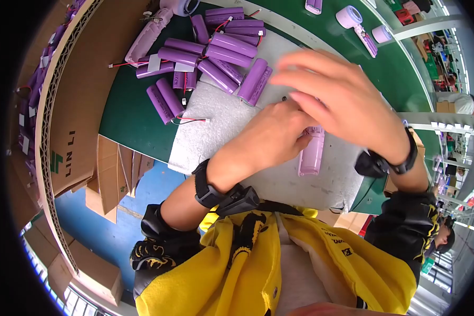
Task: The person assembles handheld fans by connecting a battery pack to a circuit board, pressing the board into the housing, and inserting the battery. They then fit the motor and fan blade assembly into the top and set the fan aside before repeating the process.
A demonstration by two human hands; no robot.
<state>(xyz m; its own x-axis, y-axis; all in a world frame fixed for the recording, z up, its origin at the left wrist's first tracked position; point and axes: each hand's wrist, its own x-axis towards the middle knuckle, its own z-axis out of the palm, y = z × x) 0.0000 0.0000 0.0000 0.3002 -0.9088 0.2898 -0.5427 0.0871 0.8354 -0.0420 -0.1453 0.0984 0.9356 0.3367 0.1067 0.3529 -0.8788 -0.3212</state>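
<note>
My left hand (279, 129) is closed at the upper end of a light purple plastic casing (312, 155), its thumb against the casing's edge. The rest of that casing lies open side up on a white foam sheet (205, 137); its upper part is hidden by my hands. My right hand (337, 87) crosses above the left one, fingers stretched apart and slightly smeared, with nothing seen in them. Just left of its fingertips a purple battery pack (255, 81) of paired cylinders rests on the foam.
Several purple battery packs (231, 45) with thin wires and white plugs lie heaped at the upper left. Another light purple casing (150, 39) leans by a cardboard box (81, 100). More casing parts (349, 17) sit on the green table (134, 113). A shelf frame stands at the right.
</note>
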